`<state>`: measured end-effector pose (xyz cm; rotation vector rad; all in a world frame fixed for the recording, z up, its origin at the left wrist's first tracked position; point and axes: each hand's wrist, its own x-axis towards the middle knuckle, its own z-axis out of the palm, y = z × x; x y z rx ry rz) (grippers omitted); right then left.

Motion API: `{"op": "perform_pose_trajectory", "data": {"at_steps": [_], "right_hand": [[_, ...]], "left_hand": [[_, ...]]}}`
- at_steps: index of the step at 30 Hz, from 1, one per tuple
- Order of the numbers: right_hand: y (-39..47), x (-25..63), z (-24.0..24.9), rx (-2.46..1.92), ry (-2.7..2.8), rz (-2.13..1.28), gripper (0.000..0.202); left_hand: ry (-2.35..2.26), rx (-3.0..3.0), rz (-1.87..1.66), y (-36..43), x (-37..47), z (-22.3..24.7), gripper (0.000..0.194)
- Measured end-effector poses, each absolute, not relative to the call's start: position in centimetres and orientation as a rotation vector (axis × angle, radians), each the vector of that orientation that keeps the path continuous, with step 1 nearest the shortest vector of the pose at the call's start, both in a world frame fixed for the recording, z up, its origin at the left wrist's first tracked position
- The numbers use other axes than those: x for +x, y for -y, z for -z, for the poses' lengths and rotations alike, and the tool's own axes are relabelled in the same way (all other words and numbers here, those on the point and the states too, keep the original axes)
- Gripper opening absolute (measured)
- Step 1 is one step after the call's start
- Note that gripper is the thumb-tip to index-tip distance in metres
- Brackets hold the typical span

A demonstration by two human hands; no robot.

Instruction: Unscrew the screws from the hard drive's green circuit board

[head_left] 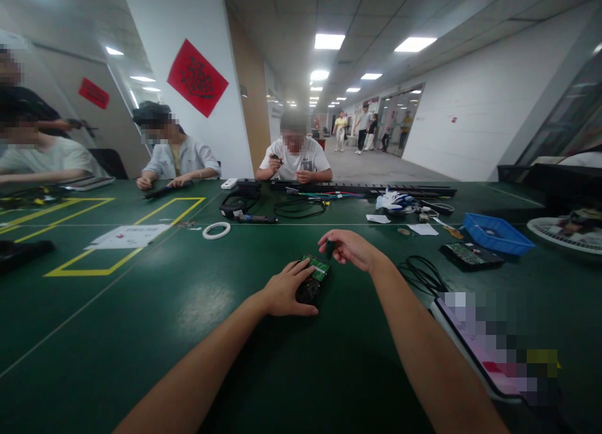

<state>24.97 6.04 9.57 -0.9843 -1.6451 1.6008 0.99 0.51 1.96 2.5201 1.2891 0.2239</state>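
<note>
A hard drive (310, 291) with a green circuit board facing up lies on the green table in front of me. My left hand (288, 290) holds it from the left, its fingers across the board and its thumb along the near edge. Just beyond the drive's right far corner, my right hand (348, 248) is raised with its fingers curled around a small dark object (330, 248). Its kind is too small and too covered to make out.
A second hard drive (471, 256) lies at right by a blue tray (496, 233). Black cable (423, 274) coils near a tablet (484, 352). Farther off are white tape (216, 231), gloves (395, 201) and a long black strip (376, 189). A person (296, 158) sits opposite.
</note>
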Motion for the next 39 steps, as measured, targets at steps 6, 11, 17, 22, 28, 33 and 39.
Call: {"op": "perform_pose_trajectory", "data": {"at_steps": [6, 11, 17, 22, 28, 33, 39], "right_hand": [[-5.76, 24.8, -9.84, -0.962, 1.644, -1.653, 0.021], [-5.65, 24.93, -9.93, -0.958, 1.547, -1.678, 0.019], [-5.83, 25.15, -10.11, -1.008, 1.621, -1.592, 0.025], [-6.25, 25.25, -9.7, -0.951, 1.612, -1.566, 0.022], [-6.4, 25.1, -9.25, -0.956, 1.515, -1.61, 0.018], [-6.33, 25.2, -9.45, -0.973, 1.45, -1.658, 0.019], [-6.34, 25.31, -9.63, -0.942, 1.478, -1.659, 0.024]], "left_hand": [[-1.295, 2.517, -0.218, -0.4, 0.92, -2.03, 0.115], [-1.276, 2.541, -0.21, -0.41, 0.84, -1.99, 0.114], [-1.289, 2.515, -0.211, -0.48, 0.85, -1.94, 0.114], [-1.281, 2.526, -0.217, -0.42, 0.87, -1.98, 0.115], [-1.281, 2.521, -0.225, -0.39, 0.92, -2.0, 0.114], [-1.286, 2.518, -0.223, -0.47, 0.89, -1.86, 0.114], [-1.283, 2.519, -0.236, -0.56, 0.84, -1.74, 0.114]]}}
